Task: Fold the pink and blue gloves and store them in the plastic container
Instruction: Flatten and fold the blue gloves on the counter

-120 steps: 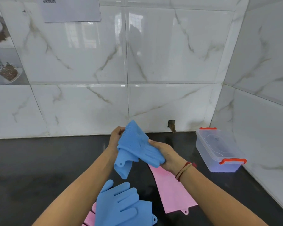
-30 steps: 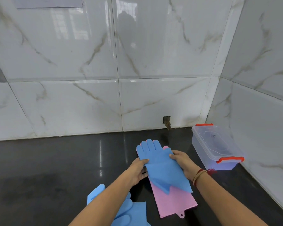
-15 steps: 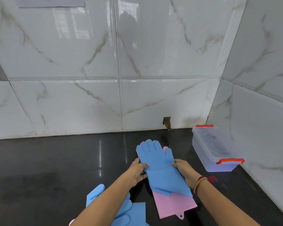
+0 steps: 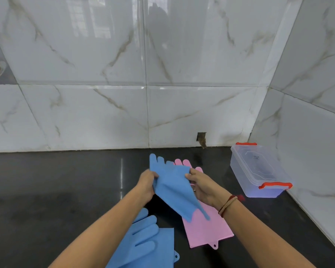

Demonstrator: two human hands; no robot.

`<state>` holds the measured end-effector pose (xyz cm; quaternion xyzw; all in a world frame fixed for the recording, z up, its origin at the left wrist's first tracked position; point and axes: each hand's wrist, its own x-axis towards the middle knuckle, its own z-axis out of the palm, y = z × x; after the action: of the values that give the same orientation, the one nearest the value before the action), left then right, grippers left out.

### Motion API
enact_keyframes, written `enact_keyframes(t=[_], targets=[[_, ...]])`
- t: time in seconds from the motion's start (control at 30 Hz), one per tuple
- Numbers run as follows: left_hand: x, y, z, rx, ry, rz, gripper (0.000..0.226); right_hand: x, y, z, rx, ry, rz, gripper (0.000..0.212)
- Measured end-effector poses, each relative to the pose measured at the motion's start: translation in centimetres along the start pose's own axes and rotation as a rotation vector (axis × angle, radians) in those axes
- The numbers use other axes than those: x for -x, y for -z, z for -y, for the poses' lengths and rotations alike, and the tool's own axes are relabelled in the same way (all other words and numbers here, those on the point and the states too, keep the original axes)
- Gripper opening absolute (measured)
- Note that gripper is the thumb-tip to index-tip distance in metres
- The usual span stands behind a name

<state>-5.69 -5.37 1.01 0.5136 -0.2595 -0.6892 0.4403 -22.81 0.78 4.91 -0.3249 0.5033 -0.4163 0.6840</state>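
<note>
Both hands, left [image 4: 147, 181] and right [image 4: 198, 185], have lifted the soft blue silicone glove [image 4: 173, 187] off the flat pink silicone glove [image 4: 206, 227], each pinching an edge (folding restarts); the lidded clear plastic container [image 4: 256, 170] waits right.

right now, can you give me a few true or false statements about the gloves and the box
1. Both hands, left hand and right hand, grip one blue glove. True.
2. The box has its lid off. False: the lid is on.
3. A pink glove lies flat under the held glove. True.
4. The second blue glove is inside the box. False: it lies on the counter, near the left forearm.
</note>
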Motion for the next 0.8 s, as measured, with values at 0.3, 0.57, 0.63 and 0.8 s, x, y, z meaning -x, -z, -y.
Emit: enact_keyframes(t=[0.3,0.57,0.63,0.8], targets=[[2.3,10.4,-4.6,-0.218,-0.008,-0.203,0.046,0.7,-7.2,-3.0,0.548,-0.074,0.231,0.030],[7.4,15.2,-2.2,-0.783,0.008,-0.165,0.018,2.1,-10.2,-8.7,1.565,0.245,0.226,0.066],[8.9,16.4,-1.7,-0.901,-0.015,-0.120,0.007,2.4,-10.5,-9.2,1.523,0.373,0.197,0.046],[13.8,18.6,0.1,-1.295,-0.013,-0.139,0.035,2.1,-11.1,-7.6,1.367,0.400,0.145,0.013]])
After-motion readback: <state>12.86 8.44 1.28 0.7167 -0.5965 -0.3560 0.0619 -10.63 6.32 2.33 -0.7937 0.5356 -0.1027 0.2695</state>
